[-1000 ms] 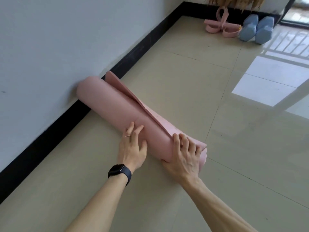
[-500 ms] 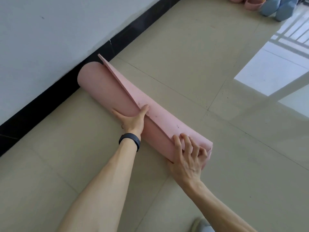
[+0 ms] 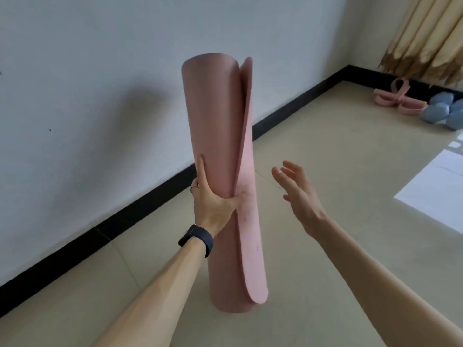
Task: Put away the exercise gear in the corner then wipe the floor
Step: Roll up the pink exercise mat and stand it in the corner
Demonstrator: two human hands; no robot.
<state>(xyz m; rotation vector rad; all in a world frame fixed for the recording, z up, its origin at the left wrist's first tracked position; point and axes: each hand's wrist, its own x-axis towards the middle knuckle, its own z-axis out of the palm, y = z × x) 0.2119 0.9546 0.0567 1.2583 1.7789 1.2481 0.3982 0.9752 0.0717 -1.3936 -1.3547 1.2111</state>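
A rolled pink exercise mat (image 3: 215, 126) stands upright in the middle of the view, its loose outer flap hanging down the right side. My left hand (image 3: 210, 196), with a black watch on the wrist, grips the roll at mid-height from the left. To the right of the mat, my right hand (image 3: 299, 194) is apart from it, fingers spread and holding nothing. In the far right corner lie a pink resistance band (image 3: 398, 98) and two blue dumbbells (image 3: 443, 111) on the floor.
A white wall with a black skirting board (image 3: 140, 211) runs along the left. Beige curtains (image 3: 423, 36) hang at the upper right above the corner. The beige tiled floor (image 3: 338, 156) has a bright sunlit patch at the right edge.
The mat was lying on the floor by the wall under both hands; now it stands upright. My right hand has let go of it, and my left hand holds it alone.
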